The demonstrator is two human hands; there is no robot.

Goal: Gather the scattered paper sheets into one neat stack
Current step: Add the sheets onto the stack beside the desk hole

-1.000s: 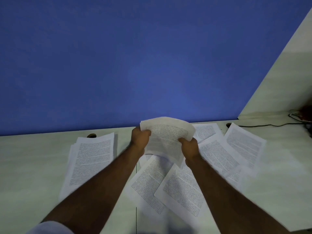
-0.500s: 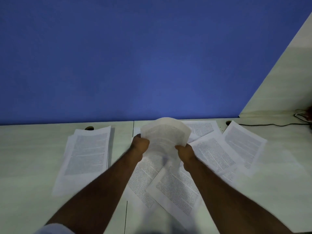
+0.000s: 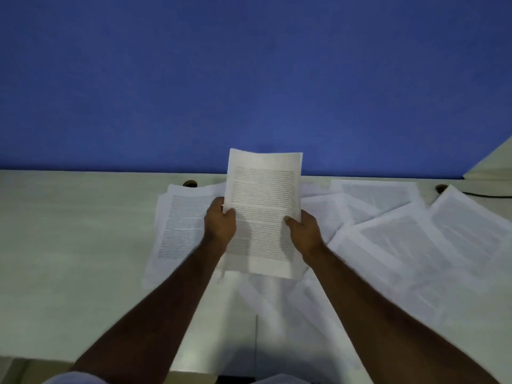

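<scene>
Held sheets (image 3: 261,214) gripped at both side edges by left hand (image 3: 220,221) and right hand (image 3: 303,227); edges should be squared before being laid on the worktop (image 3: 69,245).

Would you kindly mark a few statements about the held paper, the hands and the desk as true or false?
1. Both the left hand and right hand grip the white printed paper sheet. True.
2. The held sheet lies flat on the pale desk. False: it is raised, tilted up.
3. Loose printed sheets lie scattered to the right. True.
4. The wall behind is red. False: the wall is blue.
</scene>
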